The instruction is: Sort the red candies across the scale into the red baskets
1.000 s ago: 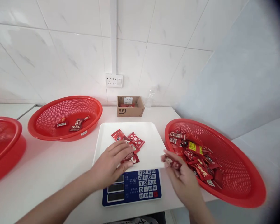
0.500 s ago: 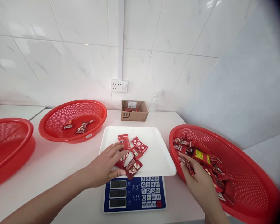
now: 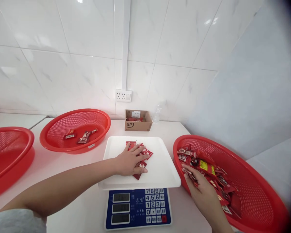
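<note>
On the white tray (image 3: 160, 171) of a digital scale (image 3: 138, 210), several red snack packets (image 3: 140, 171) lie in a small cluster. My left hand (image 3: 128, 161) rests over them, fingers spread and palm down, covering part of the pile. At the right, inside the near left edge of a red mesh basket (image 3: 257, 174), my right hand (image 3: 201, 184) pinches a snack packet (image 3: 190, 176) between thumb and fingers; how many it holds is partly hidden. Loose red packets, one with a yellow label (image 3: 207, 166), fill the basket beside that hand.
A second red basket (image 3: 75, 118) with several packets stands at back left, and another red basket (image 3: 12, 155) is cut off at the left edge. Behind the tray are a small cardboard box (image 3: 138, 126) and a clear plastic bottle (image 3: 157, 113) against the tiled wall.
My left hand has moved right across the tray, and the packets beneath it are bunched closer together. The right hand stays at the basket with its packet. The view has tilted slightly upward.
</note>
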The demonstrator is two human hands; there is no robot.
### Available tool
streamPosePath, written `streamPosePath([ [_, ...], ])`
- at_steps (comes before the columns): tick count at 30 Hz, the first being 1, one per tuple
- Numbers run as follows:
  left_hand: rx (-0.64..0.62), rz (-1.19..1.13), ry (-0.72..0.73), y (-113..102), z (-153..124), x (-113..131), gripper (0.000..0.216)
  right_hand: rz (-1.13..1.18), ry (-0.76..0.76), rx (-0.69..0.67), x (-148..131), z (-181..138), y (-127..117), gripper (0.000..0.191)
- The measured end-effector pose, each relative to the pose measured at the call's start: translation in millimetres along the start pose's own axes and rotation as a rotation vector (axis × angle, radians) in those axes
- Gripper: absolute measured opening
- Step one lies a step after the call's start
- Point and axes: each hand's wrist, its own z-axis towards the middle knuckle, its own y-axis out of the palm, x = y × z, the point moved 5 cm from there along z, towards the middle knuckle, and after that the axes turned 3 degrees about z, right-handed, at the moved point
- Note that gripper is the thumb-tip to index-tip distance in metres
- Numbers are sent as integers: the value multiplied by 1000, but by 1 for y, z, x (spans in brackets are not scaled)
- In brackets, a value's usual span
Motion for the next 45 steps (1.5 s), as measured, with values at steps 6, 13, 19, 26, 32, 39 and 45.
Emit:
streamPosePath([
  [6,158,46,23,-4,7,-6,59,-4,-9,-4,4,0,1,37],
  [13,27,35,-34,-8,0,-10,78,1,5,-18,5,0,2,38],
  [19,-97,-24,-43,-15,-19,-23,76,6,21,-17,6,-1,2,39],
  [26,-65,-56,-159,-23,-43,-40,73,12,10,-30,11,-1,3,39],
  [32,-105,-12,-177,-20,-56,-33,67,-14,-34,-14,10,-1,3,37],
  [39,5,31,-149,-23,-66,-26,46,-29,-38,-14,12,-1,4,36],
  [45,99,-13,-74,-25,-66,-9,33,-33,-29,-32,10,-1,3,37],
])
